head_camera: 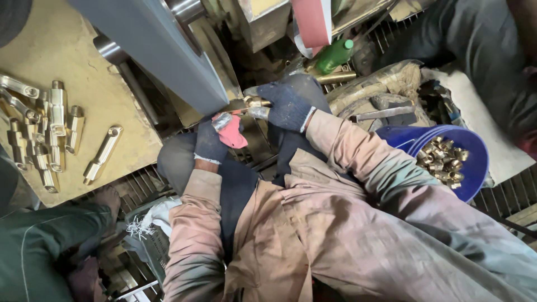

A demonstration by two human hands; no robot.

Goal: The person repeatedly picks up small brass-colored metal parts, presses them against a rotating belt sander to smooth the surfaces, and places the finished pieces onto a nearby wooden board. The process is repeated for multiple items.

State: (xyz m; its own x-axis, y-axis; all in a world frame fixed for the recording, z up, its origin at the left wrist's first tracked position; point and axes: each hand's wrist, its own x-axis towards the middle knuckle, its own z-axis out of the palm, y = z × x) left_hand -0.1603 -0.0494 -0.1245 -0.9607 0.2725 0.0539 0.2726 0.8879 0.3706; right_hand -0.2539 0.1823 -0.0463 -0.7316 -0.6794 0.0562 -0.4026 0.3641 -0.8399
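While both gloved hands meet near a grey machine housing, they share one small brass fitting. Left hand, in a dark glove with a pink patch, pinches the near end of the part. Right hand is closed over the far end, apparently to steady it against the machine. To the person's right, within easy reach, a blue tub holds many small brass pieces. Longer finished brass parts lie in rows on a tan desk to the left. A green bottle lies beyond the hands; no label is legible.
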